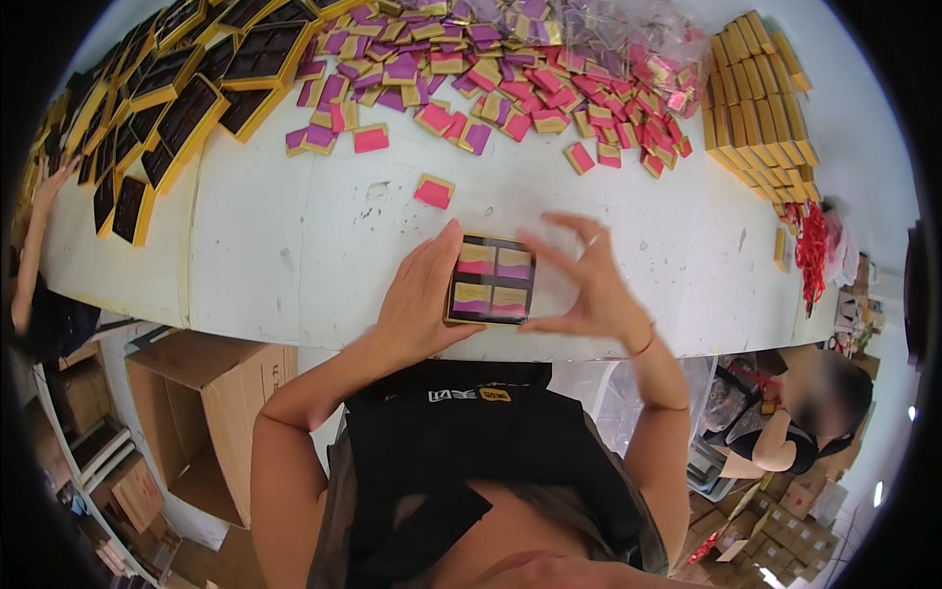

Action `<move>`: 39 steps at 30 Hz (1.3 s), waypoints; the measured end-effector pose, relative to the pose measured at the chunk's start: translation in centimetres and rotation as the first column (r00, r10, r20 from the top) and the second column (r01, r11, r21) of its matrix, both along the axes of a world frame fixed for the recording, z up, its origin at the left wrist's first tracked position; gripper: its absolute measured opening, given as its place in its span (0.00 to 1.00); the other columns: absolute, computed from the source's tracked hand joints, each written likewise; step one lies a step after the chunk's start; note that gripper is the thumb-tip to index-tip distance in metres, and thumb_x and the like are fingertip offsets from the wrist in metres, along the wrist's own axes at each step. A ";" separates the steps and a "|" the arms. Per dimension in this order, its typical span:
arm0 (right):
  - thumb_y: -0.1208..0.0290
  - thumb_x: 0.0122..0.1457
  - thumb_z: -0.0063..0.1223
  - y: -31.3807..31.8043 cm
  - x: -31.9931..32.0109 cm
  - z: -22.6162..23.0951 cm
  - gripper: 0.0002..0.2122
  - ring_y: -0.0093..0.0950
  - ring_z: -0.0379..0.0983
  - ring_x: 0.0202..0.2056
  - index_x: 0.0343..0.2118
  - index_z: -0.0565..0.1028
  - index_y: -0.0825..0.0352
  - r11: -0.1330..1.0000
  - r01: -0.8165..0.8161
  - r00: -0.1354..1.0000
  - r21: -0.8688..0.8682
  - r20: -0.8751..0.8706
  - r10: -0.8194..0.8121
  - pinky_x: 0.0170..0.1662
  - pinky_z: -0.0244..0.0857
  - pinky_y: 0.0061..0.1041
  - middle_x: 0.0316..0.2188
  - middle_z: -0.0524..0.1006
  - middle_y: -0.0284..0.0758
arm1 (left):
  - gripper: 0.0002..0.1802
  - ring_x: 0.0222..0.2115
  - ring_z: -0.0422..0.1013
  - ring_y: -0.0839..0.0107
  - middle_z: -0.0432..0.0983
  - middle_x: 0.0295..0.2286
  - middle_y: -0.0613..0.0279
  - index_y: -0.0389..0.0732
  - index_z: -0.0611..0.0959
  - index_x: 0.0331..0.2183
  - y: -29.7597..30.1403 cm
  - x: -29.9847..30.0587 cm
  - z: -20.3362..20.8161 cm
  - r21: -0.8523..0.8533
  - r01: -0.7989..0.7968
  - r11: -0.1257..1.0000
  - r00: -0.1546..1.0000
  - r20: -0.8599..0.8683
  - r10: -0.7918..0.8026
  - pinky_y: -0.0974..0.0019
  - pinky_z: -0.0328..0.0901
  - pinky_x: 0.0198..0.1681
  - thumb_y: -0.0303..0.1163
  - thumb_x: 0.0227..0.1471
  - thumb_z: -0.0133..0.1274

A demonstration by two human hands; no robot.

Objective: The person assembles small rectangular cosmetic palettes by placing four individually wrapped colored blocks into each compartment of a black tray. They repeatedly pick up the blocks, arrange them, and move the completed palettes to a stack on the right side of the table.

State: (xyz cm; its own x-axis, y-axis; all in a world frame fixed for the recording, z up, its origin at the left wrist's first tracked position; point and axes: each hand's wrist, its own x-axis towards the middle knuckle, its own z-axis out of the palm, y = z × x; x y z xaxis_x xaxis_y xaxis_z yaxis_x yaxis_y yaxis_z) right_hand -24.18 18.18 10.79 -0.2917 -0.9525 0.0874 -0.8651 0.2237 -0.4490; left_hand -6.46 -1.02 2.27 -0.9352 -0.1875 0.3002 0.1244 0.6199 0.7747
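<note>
A small black gift box (pixel 491 279) with a gold rim lies in front of me near the table's front edge. Four compartments hold small gold packets with pink or purple bands, and a glossy clear cover seems to lie over them. Against its left side rests my left hand (pixel 422 294), thumb along the lower edge, gripping it. My right hand (pixel 589 285), slightly blurred, is open at the right side, its fingers and thumb spread near the corners; whether they touch is unclear. One loose pink-and-gold packet (pixel 434 191) lies beyond the box.
Loose packets (pixel 471 88) are heaped at the back. Open black-and-gold boxes (pixel 186 118) pile up at far left, stacked gold boxes (pixel 756 108) at far right beside red ribbons (pixel 811 255). Below the table stands a cardboard carton (pixel 206 412). Other people are at both sides.
</note>
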 end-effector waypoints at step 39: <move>0.71 0.51 0.68 -2.8 -10.8 -6.5 0.15 0.29 0.77 0.32 0.42 0.81 0.69 0.853 0.508 0.860 -0.123 0.126 -0.494 0.39 0.72 0.27 0.36 0.80 0.38 | 0.18 0.37 0.67 0.56 0.70 0.30 0.60 0.45 0.77 0.29 -4.5 -2.6 3.9 -0.274 0.030 0.961 0.980 -0.183 -0.083 0.53 0.59 0.45 0.31 0.35 0.71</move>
State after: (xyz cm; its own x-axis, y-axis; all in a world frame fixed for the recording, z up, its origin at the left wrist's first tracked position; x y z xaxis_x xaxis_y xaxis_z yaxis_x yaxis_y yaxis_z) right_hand -35.02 15.42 4.28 -0.7387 -0.6531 0.1666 -0.6096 0.5419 -0.5786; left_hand -9.01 -5.50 6.19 -0.8622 -0.0237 0.5060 0.2945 0.7892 0.5389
